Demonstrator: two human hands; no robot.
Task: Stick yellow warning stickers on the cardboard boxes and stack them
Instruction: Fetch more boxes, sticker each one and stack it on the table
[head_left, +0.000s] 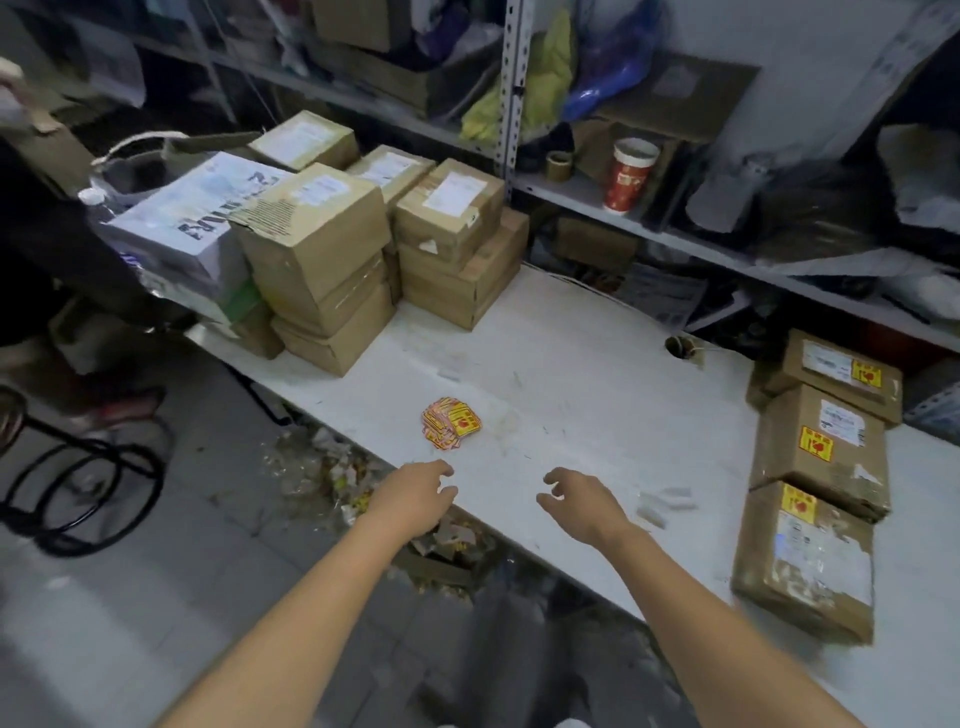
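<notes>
A small pile of yellow warning stickers (451, 429) lies on the white table (571, 374). My left hand (415, 493) hovers open at the table's near edge, just below the stickers. My right hand (582, 501) is open over the table, a little to the right. Several plain cardboard boxes (322, 260) are stacked at the table's far left. At the right edge lie three boxes that carry yellow stickers: a far one (841, 376), a middle one (821, 447) and a near one (805, 561).
A metal shelf (623, 218) behind the table holds a red paper cup (629, 175), a tape roll (559, 165), bags and cartons. A white printed box (192, 228) sits left of the stacks. Paper scraps (332, 473) litter the floor below the table edge. A black stool frame (78, 478) stands at left.
</notes>
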